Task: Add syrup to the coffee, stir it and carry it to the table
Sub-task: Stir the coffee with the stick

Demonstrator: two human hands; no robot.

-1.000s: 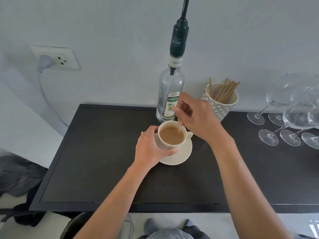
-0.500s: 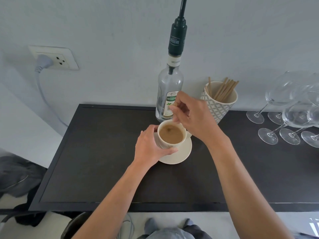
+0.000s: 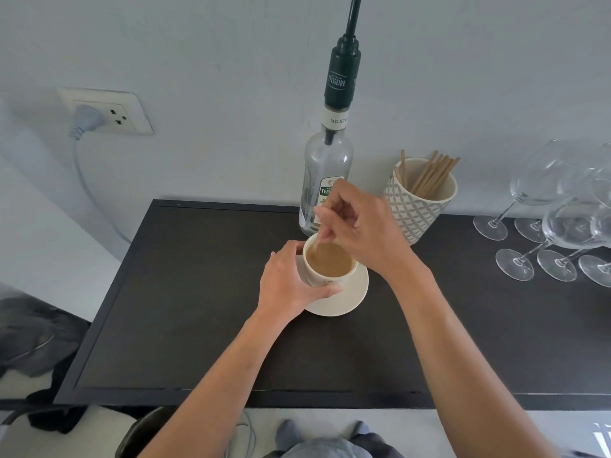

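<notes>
Since a second ago the thin wooden stir stick [image 3: 318, 239] has swung from the right side of the coffee over to the far left edge, and the right hand [image 3: 362, 226] has shifted a bit with it, so the stirring is definitely going. That hand's fingers [image 3: 334, 223] are pinched around the top of the stick, whose lower end dips into the coffee at a slant.

The small cream ceramic cup [image 3: 325, 266] full of light brown milky coffee sits on a round cream saucer [image 3: 350, 297], around the middle of the dark brown wooden desk [image 3: 198, 309]. The left hand [image 3: 287, 282] is wrapped around the cup's near-left side, thumb along the front and fingers curled round the back, gripping it.

Right behind the cup stands a tall clear glass syrup bottle [image 3: 325, 166] with a dark green pump top, mostly blocked at the bottom by the right hand. Just to its right there's a white patterned ceramic holder [image 3: 418, 211] with more wooden sticks [image 3: 429, 175]. Further right, well apart, is a bunch of clear wine glasses [image 3: 562, 226]. On the wall at left, a white wall socket [image 3: 114, 112] has a grey plug [image 3: 86, 119] in it.
</notes>
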